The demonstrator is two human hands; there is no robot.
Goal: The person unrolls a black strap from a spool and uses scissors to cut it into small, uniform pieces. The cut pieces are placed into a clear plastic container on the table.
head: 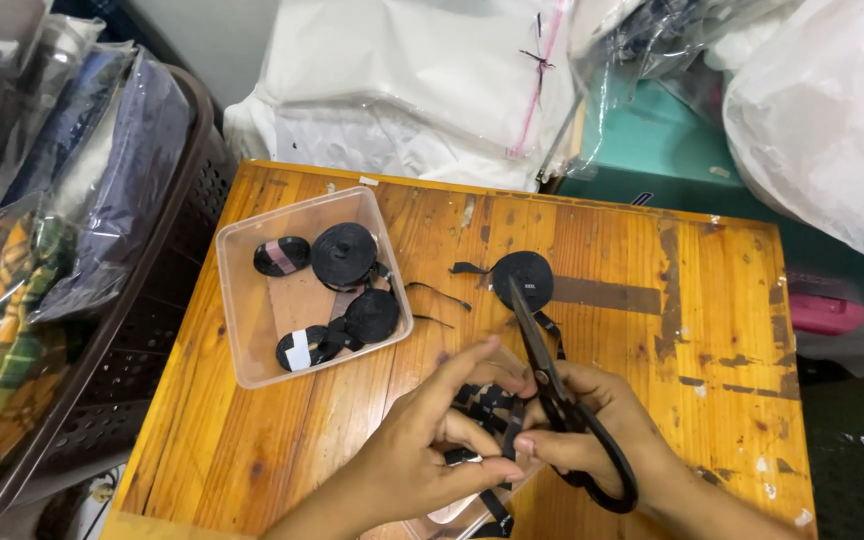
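— Where is the strap?

— Low on the table, near its front edge, between the two hands. It is a thin black band; the left hand pinches a short stretch of it between thumb and fingertips, with loose loops hanging just under the fingers.

— And the scissors?

— In the right hand, fingers curled tight through the black handles. The blades point up and away, tips lying over a black roll further back. They look nearly shut; whether they actually bite the strap I cannot tell, as the fingers hide the crossing.

— What could go wrong?

— The left fingertips sit very close to the blades, so a cut made without shifting them could nick a finger. The strap is slack and narrow; held loosely, it could fold between the blades and cut ragged or crooked. A tug might also drag the roll, since a tail runs from it towards the hands.

— What else is around?

— A clear tub to the left with more black rolls, some white-banded. Beyond — a brown basket of bagged cloth and plastic bags behind the table.
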